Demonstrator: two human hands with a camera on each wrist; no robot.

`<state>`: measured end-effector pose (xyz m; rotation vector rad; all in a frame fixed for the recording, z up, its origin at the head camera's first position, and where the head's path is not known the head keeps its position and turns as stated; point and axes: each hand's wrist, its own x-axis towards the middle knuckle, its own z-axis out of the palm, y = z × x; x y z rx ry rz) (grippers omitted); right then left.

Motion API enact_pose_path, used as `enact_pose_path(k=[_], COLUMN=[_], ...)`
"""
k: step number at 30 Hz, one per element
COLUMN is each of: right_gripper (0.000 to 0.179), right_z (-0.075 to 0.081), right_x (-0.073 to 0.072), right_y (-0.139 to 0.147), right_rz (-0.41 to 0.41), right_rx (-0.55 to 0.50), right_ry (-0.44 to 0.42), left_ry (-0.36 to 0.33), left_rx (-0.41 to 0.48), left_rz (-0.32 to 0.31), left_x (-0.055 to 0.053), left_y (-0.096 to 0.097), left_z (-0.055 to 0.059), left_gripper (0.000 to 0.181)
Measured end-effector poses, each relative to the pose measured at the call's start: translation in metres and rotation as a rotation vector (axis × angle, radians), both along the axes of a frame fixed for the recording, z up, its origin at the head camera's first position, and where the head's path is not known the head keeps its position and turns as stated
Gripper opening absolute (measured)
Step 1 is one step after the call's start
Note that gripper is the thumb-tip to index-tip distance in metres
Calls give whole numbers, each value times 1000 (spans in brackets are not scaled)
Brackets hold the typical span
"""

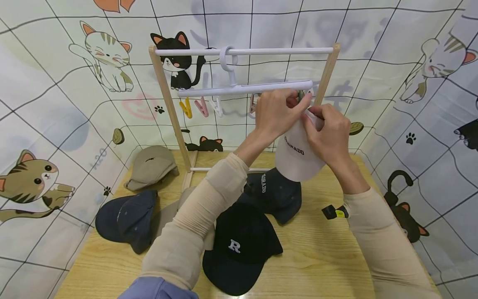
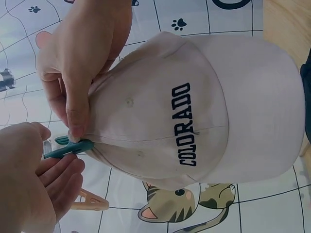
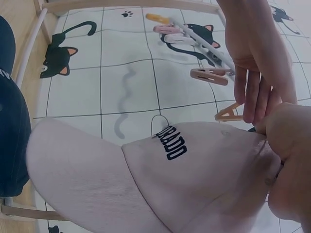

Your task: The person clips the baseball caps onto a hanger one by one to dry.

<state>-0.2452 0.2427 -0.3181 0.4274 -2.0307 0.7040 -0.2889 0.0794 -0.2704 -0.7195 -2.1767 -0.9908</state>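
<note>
A pale pink baseball cap [image 2: 160, 111] lettered COLORADO hangs brim down below the right end of a white hanger [image 1: 213, 90]. My right hand [image 1: 328, 133] pinches the top of its crown between thumb and fingers. Just beside it, my left hand [image 1: 278, 110] pinches a green clothespin [image 2: 73, 147] by its handles. The clothespin's tip meets the gathered crown fabric, close to my right thumb. More clips dangle along the hanger: a yellow clip [image 1: 185, 108], a pink clip [image 1: 201, 106], a white clip [image 1: 216, 106] and a brownish clip [image 1: 252, 104].
A wooden rack [image 1: 173, 112] with a white top bar carries the hanger. On the table [image 1: 313, 257] lie a black cap [image 1: 239, 245] with an R, a dark COLORADO cap [image 1: 276, 195], a navy cap [image 1: 128, 218] and a khaki cap [image 1: 151, 166]. Another beige cap is partly hidden under my left arm.
</note>
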Motion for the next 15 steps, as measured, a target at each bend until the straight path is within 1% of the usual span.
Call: enact_pose_path(k=[2, 7, 12, 15], right_gripper=[27, 28, 28, 28], right_z=[0, -1, -6, -10], right_x=[-2, -6, -11, -14], right_y=[1, 5, 8, 10], right_rz=[2, 0, 11, 27], right_rx=[2, -1, 2, 8], right_ry=[-15, -42, -73, -99], left_ry=[-21, -64, -147, -184], left_rx=[-6, -26, -62, -75], left_rz=[-18, -71, -99, -117], left_x=[-1, -5, -9, -10], left_y=[0, -1, -2, -3], left_z=[-1, -2, -4, -6], left_gripper=[38, 35, 27, 23])
